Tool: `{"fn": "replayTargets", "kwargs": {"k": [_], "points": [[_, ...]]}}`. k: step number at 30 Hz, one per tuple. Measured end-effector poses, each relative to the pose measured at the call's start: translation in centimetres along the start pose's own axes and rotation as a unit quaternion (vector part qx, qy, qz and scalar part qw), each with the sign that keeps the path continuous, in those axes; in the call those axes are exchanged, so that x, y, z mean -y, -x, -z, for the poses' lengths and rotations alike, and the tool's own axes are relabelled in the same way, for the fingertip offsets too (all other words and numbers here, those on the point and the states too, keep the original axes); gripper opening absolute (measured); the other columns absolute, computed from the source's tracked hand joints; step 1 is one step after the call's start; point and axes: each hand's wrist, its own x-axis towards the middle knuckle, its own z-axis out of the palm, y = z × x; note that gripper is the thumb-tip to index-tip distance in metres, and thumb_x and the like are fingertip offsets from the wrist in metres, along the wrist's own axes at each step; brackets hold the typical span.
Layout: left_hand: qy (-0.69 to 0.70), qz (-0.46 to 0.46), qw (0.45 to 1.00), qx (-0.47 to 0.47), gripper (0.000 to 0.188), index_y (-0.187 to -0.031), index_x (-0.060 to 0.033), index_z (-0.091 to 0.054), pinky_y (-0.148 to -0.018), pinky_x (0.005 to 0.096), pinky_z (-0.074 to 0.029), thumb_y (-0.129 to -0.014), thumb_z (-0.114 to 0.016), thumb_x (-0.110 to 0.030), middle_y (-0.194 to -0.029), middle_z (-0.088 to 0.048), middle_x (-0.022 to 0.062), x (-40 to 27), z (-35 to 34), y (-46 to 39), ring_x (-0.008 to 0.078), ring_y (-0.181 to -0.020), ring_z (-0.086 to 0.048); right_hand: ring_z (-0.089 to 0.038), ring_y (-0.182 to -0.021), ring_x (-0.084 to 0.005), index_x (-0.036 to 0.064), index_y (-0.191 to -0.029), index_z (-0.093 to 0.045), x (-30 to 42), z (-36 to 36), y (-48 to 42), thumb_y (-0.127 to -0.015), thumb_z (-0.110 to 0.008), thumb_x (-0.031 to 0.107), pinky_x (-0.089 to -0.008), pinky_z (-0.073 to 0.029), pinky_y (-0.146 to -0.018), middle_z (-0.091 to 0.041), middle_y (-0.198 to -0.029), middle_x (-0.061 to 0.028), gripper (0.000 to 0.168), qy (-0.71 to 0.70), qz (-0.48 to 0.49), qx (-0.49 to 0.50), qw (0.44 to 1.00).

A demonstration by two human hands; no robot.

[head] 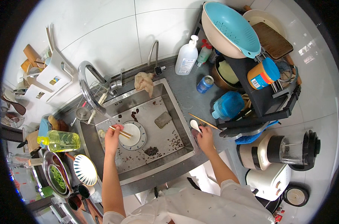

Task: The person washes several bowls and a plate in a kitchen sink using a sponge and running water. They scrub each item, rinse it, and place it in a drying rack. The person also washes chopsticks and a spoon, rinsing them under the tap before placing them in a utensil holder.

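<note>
My left hand (112, 140) grips a pair of wooden chopsticks (125, 135) over the sink, under the stream from the curved chrome faucet (86, 81). Below them a white bowl (132, 130) stands on a plate with a patterned rim (143, 140), on the floor of the stainless steel sink (164, 151). To the right of the basin, on the grey counter, my right hand (205, 140) has its fingers on the handle of a white spoon (195, 125). A thin wooden stick (203, 120) lies just beyond that spoon.
Dark food scraps (151, 151) and a worn sponge (163, 119) lie in the sink. A cloth (144, 82) hangs over its back rim. Yellow dish soap (63, 141) and a striped bowl (85, 170) stand left. At right are a can (205, 84), black rack (242, 81) and blender (290, 148).
</note>
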Motion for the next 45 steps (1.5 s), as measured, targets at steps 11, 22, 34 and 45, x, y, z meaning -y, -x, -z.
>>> {"fn": "replayTargets", "kwargs": {"k": [11,22,34,45], "points": [[-0.002,-0.019,1.0,0.006,0.018,-0.093,-0.0042,-0.059,-0.075,0.0239,-0.042,-0.097,-0.047,-0.017,-0.086,-0.06,-0.0016,0.2,0.0,-0.2,0.0076,-0.08,-0.052,-0.053,-0.092,-0.0346,0.003,-0.089,-0.059,-1.6,-0.8,-3.3,-0.073,-0.067,0.007,-0.0422,-0.044,-0.079,-0.057,-0.094,-0.014,0.018,0.085,-0.048,0.001,0.995],[-0.06,0.001,0.998,-0.017,0.019,-0.092,-0.0026,-0.064,-0.071,0.0268,-0.044,-0.092,-0.055,-0.019,-0.084,-0.064,0.0037,1.0,-0.9,-2.1,0.0111,-0.077,-0.055,-0.054,-0.093,-0.0371,0.002,-0.087,-0.056,-1.7,-2.6,-7.4,-0.069,-0.067,0.005,-0.0453,-0.045,-0.08,-0.059,-0.093,-0.0184,0.022,0.133,-0.034,0.063,0.988],[-0.048,-0.014,0.999,-0.011,0.02,-0.096,-0.0026,-0.064,-0.071,0.0287,-0.046,-0.091,-0.055,-0.02,-0.084,-0.065,0.0049,0.6,-0.6,-1.4,0.0128,-0.077,-0.058,-0.056,-0.096,-0.0404,-0.002,-0.093,-0.048,-1.9,-3.1,-8.8,-0.069,-0.069,0.009,-0.0461,-0.048,-0.082,-0.054,-0.102,-0.023,0.034,0.192,-0.027,0.114,0.974],[-0.049,0.0,0.999,-0.023,0.025,-0.1,-0.0026,-0.064,-0.069,0.0271,-0.044,-0.092,-0.056,-0.025,-0.078,-0.062,0.0037,-0.3,-0.3,-0.1,0.0109,-0.072,-0.053,-0.055,-0.096,-0.0453,-0.002,-0.117,-0.041,18.1,5.7,-11.8,-0.091,-0.041,0.002,-0.0454,-0.045,-0.079,-0.058,-0.103,-0.0271,0.027,-0.153,0.126,0.031,0.98]]}}
